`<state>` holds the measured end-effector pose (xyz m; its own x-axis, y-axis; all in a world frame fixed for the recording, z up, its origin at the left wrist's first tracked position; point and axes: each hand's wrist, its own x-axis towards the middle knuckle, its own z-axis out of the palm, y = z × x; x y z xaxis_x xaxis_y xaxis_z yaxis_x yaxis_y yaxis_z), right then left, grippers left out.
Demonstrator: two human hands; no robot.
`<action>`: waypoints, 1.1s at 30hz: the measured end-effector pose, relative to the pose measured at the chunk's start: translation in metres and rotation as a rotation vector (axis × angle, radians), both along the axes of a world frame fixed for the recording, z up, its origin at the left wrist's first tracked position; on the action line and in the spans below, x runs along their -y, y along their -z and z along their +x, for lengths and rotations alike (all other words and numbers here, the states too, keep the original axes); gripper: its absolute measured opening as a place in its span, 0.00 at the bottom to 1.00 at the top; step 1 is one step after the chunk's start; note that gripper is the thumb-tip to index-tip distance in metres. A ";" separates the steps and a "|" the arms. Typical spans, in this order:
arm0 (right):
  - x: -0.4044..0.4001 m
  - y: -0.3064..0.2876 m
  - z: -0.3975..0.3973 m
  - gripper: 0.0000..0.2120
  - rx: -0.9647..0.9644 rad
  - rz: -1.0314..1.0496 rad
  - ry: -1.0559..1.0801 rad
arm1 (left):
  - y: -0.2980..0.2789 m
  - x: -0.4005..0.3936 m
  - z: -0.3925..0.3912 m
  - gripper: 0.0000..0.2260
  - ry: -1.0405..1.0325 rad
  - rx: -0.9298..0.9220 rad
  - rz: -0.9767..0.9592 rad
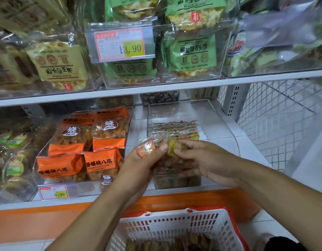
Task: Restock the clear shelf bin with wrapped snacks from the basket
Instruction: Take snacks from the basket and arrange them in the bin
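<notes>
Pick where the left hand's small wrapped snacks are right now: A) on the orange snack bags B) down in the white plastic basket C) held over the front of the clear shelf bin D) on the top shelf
C: the left hand grips the small wrapped snacks above the front edge of the clear shelf bin, well above the white plastic basket.

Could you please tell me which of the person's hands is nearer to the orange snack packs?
Left. The left hand is just right of the orange snack packs; the right hand is farther right, over the clear shelf bin.
</notes>
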<state>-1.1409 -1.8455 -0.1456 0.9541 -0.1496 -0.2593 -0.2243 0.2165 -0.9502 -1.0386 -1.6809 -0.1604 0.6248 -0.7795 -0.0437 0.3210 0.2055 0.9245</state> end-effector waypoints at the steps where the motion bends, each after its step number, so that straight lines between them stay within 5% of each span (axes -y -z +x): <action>1: 0.003 0.000 0.001 0.16 0.016 -0.068 -0.002 | 0.000 0.001 0.000 0.12 -0.002 0.014 0.030; 7: 0.024 -0.006 -0.001 0.17 0.052 -0.514 -0.161 | 0.011 0.004 -0.003 0.10 0.017 0.042 0.148; 12: 0.059 0.004 0.019 0.13 -0.002 -1.048 0.252 | 0.023 0.016 -0.001 0.06 -0.137 -0.028 0.207; 15: 0.080 0.026 0.036 0.19 -0.189 -1.315 0.249 | 0.030 0.023 -0.003 0.05 -0.126 0.000 0.260; 21: 0.094 0.078 0.070 0.21 -0.509 -1.242 0.211 | 0.037 0.028 -0.005 0.20 -0.106 0.045 0.299; 27: 0.103 0.084 0.095 0.28 -0.472 -1.086 0.413 | 0.032 0.029 -0.003 0.07 -0.079 -0.005 0.281; 33: 0.102 0.082 0.093 0.38 -0.469 -1.042 0.359 | 0.018 0.032 0.000 0.15 0.018 -0.354 0.115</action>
